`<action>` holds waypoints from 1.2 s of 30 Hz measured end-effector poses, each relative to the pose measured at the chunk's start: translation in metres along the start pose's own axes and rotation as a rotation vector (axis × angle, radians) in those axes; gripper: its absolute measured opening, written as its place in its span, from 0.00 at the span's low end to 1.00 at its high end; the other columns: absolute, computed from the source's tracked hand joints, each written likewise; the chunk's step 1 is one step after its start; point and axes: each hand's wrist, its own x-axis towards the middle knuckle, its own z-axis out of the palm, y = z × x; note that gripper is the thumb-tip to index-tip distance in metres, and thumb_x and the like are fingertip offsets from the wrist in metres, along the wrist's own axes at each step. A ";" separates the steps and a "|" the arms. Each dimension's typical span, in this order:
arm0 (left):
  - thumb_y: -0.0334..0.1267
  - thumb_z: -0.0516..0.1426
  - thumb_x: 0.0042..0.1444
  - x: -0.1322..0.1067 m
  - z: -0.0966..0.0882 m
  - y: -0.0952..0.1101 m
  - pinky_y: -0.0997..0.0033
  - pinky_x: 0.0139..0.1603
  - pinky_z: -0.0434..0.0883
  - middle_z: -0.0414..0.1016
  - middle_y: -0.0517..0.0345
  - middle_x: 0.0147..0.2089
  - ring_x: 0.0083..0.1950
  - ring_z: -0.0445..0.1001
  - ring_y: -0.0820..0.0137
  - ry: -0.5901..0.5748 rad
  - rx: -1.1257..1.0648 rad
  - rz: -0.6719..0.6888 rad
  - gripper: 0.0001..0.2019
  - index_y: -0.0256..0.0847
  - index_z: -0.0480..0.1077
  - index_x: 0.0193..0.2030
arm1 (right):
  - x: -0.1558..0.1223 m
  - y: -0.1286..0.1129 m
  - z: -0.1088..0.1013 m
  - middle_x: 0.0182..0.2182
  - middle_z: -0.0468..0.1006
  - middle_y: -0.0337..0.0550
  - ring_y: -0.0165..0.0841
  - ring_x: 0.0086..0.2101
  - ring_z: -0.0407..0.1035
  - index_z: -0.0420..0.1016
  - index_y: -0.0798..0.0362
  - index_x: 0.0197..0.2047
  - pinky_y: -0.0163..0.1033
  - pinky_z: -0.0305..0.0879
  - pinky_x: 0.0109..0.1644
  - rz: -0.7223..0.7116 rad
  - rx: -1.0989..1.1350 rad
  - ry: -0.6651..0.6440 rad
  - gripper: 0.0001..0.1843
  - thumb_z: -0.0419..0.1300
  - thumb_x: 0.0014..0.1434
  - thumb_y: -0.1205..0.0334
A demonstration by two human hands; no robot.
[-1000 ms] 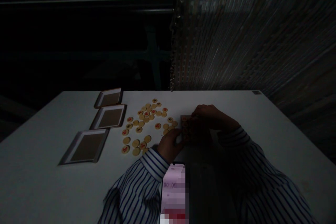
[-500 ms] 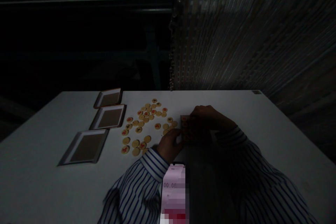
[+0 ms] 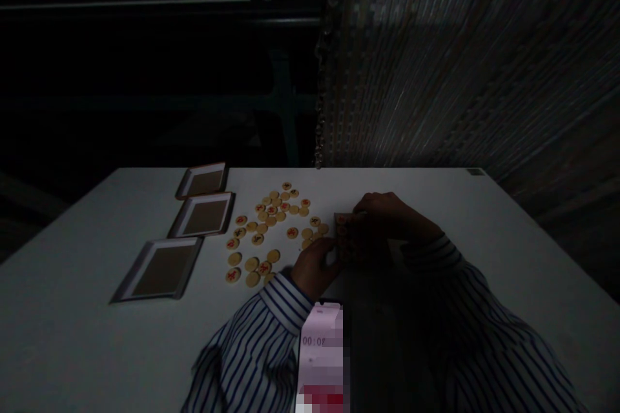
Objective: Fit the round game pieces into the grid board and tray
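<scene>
In the head view a small dark box [image 3: 358, 259] stands in shadow on the white table, with rows of round Chinese chess pieces [image 3: 341, 230] inside it. My left hand [image 3: 314, 268] is closed at the box's near left corner, thumb and fingers against its edge. Over the far right part of the box my right hand [image 3: 387, 211] is bent with its fingers curled down. Darkness hides its fingertips and anything in them. Several loose Chinese chess pieces [image 3: 307, 233] lie just left of the box, some with red or black characters, others blank side up.
Three shallow open trays [image 3: 201, 214] form a slanting row on the left of the table [image 3: 97, 226]. A lit phone [image 3: 320, 352] with a timer lies at the near edge between my forearms. Behind the table hangs a beaded curtain [image 3: 411, 77].
The view has shifted slightly, so the table things appear a little further right. Both hands stay at the box, with only a slight change in the right hand's fingers.
</scene>
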 end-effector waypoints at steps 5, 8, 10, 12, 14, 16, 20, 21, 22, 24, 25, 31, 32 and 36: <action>0.36 0.55 0.49 0.000 -0.003 0.005 0.68 0.41 0.70 0.74 0.53 0.40 0.40 0.72 0.68 0.016 0.003 -0.014 0.14 0.39 0.68 0.45 | -0.004 -0.001 -0.010 0.39 0.73 0.47 0.34 0.39 0.66 0.70 0.54 0.43 0.37 0.56 0.40 0.000 0.011 0.093 0.14 0.50 0.56 0.59; 0.35 0.56 0.49 0.000 -0.006 0.006 0.69 0.40 0.70 0.74 0.54 0.39 0.38 0.72 0.69 0.038 -0.018 -0.020 0.14 0.39 0.68 0.45 | -0.004 -0.005 -0.014 0.38 0.74 0.47 0.34 0.37 0.67 0.71 0.55 0.42 0.37 0.56 0.39 0.004 0.007 0.115 0.13 0.50 0.56 0.61; 0.35 0.56 0.49 0.000 -0.007 0.007 0.69 0.40 0.70 0.74 0.53 0.40 0.38 0.72 0.69 0.053 -0.041 -0.037 0.15 0.40 0.67 0.45 | -0.003 -0.007 -0.015 0.37 0.74 0.48 0.34 0.37 0.67 0.71 0.55 0.41 0.37 0.56 0.39 0.007 0.011 0.121 0.13 0.50 0.56 0.62; 0.35 0.55 0.50 -0.001 -0.008 0.007 0.70 0.40 0.71 0.74 0.53 0.40 0.39 0.73 0.69 0.073 -0.065 -0.062 0.14 0.40 0.68 0.45 | -0.003 -0.009 -0.017 0.37 0.74 0.48 0.34 0.38 0.67 0.71 0.55 0.42 0.37 0.56 0.40 0.016 0.010 0.131 0.13 0.49 0.56 0.62; 0.35 0.55 0.50 -0.001 -0.009 0.007 0.70 0.41 0.71 0.74 0.54 0.41 0.39 0.73 0.70 0.101 -0.081 -0.075 0.13 0.40 0.68 0.44 | -0.004 -0.010 -0.019 0.37 0.74 0.48 0.34 0.38 0.67 0.71 0.56 0.42 0.37 0.56 0.41 0.027 0.005 0.151 0.14 0.49 0.56 0.62; 0.35 0.54 0.50 -0.001 -0.010 0.008 0.71 0.40 0.71 0.74 0.54 0.40 0.39 0.73 0.70 0.136 -0.086 -0.074 0.11 0.39 0.69 0.42 | -0.006 -0.012 -0.021 0.38 0.74 0.47 0.34 0.39 0.66 0.70 0.56 0.43 0.37 0.55 0.42 0.031 0.006 0.189 0.15 0.48 0.57 0.63; 0.33 0.54 0.50 -0.001 -0.013 0.008 0.71 0.40 0.71 0.75 0.54 0.38 0.38 0.73 0.70 0.202 -0.095 -0.070 0.10 0.39 0.70 0.40 | -0.010 -0.015 -0.028 0.39 0.74 0.47 0.35 0.40 0.66 0.70 0.57 0.44 0.38 0.56 0.43 0.045 0.032 0.301 0.15 0.48 0.57 0.62; 0.33 0.54 0.50 -0.001 -0.014 0.007 0.70 0.41 0.71 0.75 0.54 0.38 0.38 0.73 0.70 0.216 -0.103 -0.073 0.10 0.39 0.70 0.40 | -0.010 -0.016 -0.030 0.39 0.74 0.47 0.35 0.40 0.66 0.70 0.57 0.44 0.38 0.56 0.44 0.050 0.039 0.329 0.15 0.48 0.57 0.62; 0.33 0.54 0.50 -0.001 -0.015 0.007 0.70 0.41 0.71 0.75 0.54 0.38 0.38 0.73 0.70 0.227 -0.115 -0.075 0.09 0.39 0.70 0.39 | -0.011 -0.017 -0.032 0.39 0.74 0.47 0.35 0.40 0.66 0.70 0.57 0.44 0.38 0.56 0.44 0.057 0.046 0.357 0.16 0.48 0.57 0.62; 0.34 0.54 0.51 -0.001 -0.017 0.007 0.70 0.41 0.71 0.75 0.54 0.38 0.38 0.73 0.71 0.247 -0.147 -0.081 0.09 0.39 0.70 0.39 | -0.013 -0.020 -0.035 0.40 0.74 0.48 0.35 0.40 0.66 0.70 0.57 0.45 0.38 0.56 0.44 0.067 0.067 0.406 0.16 0.47 0.57 0.62; 0.35 0.54 0.51 -0.001 -0.019 0.007 0.70 0.41 0.71 0.75 0.54 0.38 0.38 0.73 0.71 0.255 -0.160 -0.083 0.09 0.40 0.71 0.39 | -0.013 -0.021 -0.037 0.40 0.74 0.48 0.35 0.40 0.66 0.69 0.57 0.45 0.38 0.56 0.44 0.072 0.079 0.425 0.16 0.47 0.57 0.62; 0.38 0.54 0.51 -0.001 -0.038 0.009 0.70 0.41 0.70 0.75 0.54 0.38 0.38 0.73 0.71 0.306 -0.212 -0.098 0.10 0.38 0.70 0.40 | -0.015 -0.030 -0.044 0.38 0.75 0.46 0.34 0.38 0.66 0.70 0.57 0.45 0.38 0.58 0.43 0.056 0.119 0.486 0.16 0.47 0.58 0.61; 0.39 0.55 0.51 -0.001 -0.043 0.009 0.70 0.41 0.70 0.75 0.54 0.37 0.37 0.73 0.71 0.317 -0.208 -0.094 0.10 0.38 0.70 0.39 | -0.015 -0.031 -0.045 0.38 0.75 0.46 0.34 0.38 0.67 0.70 0.57 0.45 0.38 0.58 0.43 0.050 0.119 0.493 0.16 0.48 0.58 0.61; 0.40 0.55 0.50 -0.002 -0.061 0.010 0.69 0.40 0.70 0.75 0.53 0.36 0.36 0.72 0.71 0.340 -0.145 -0.111 0.12 0.37 0.70 0.40 | -0.012 -0.036 -0.052 0.38 0.75 0.47 0.34 0.37 0.67 0.70 0.57 0.45 0.38 0.59 0.43 0.012 0.130 0.506 0.16 0.48 0.58 0.61</action>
